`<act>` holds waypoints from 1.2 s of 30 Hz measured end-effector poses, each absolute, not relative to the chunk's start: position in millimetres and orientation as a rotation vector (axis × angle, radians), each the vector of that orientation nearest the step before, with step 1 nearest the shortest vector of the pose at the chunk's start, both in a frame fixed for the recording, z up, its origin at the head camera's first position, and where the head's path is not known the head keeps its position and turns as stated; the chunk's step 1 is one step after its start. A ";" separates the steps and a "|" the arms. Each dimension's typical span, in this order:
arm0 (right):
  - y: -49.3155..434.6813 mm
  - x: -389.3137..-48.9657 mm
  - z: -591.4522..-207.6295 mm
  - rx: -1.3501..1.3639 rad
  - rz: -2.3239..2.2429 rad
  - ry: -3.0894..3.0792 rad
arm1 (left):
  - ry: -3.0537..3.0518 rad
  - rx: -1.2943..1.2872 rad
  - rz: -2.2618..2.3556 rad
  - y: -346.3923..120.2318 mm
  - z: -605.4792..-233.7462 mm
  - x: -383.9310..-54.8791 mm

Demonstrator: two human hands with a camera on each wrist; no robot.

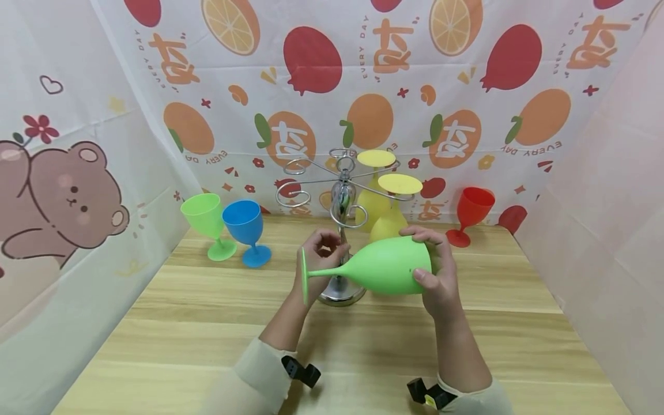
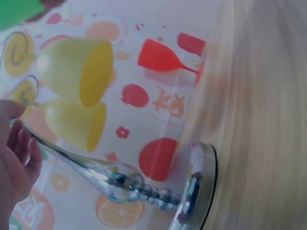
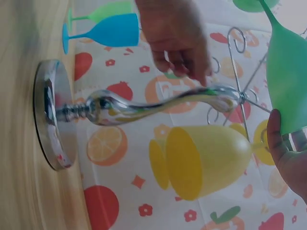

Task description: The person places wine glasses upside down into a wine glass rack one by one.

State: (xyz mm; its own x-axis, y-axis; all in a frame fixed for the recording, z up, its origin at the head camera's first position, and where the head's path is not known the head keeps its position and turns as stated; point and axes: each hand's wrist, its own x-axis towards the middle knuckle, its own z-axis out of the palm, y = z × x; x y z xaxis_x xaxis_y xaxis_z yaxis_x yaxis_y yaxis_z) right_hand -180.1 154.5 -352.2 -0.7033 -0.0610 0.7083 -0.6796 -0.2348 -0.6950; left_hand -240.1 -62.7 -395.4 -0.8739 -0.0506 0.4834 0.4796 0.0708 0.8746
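Observation:
A green plastic goblet (image 1: 389,265) lies sideways in the air, its foot towards the left. My right hand (image 1: 441,271) grips its bowl near the rim, thumb on the near side and fingers over the top. Behind the goblet's stem stands a chrome goblet rack (image 1: 342,293) with curled wire arms. My left hand (image 1: 324,253) pinches the rack's pole below the arms, and its fingertips meet the pole in the right wrist view. Two yellow goblets (image 3: 211,160) hang upside down from the rack's right arms. In the head view the green bowl partly hides them.
Another green goblet (image 1: 203,216) and a blue goblet (image 1: 244,223) stand upright at the back left of the wooden table (image 1: 207,346). A red goblet (image 1: 473,207) stands at the back right. Printed cloth (image 1: 410,115) closes off the back and sides.

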 end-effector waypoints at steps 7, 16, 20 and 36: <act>145.4 -179.2 -355.9 0.850 1.979 -1.592 | -1.954 -0.775 -2.215 -69.4 -392.7 -222.3; 138.3 -178.0 -359.7 0.856 2.013 -1.531 | -1.571 -1.170 -2.578 -70.6 -380.2 -202.0; 135.1 -177.4 -361.5 0.878 2.024 -1.519 | -1.506 -1.188 -2.523 -70.0 -376.2 -198.1; 138.1 -180.1 -365.5 0.986 1.970 -1.624 | -1.454 -1.219 -2.419 -72.7 -370.7 -196.1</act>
State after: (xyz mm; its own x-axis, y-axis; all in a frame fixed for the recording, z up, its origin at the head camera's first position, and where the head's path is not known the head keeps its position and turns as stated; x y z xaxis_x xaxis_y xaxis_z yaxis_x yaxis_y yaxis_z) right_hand -180.1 138.1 -365.5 -0.6702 -0.1266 0.7313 -0.6938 -0.2430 -0.6779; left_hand -196.1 -72.7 -370.7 -0.6839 0.3219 0.6548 0.4273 -0.5508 0.7170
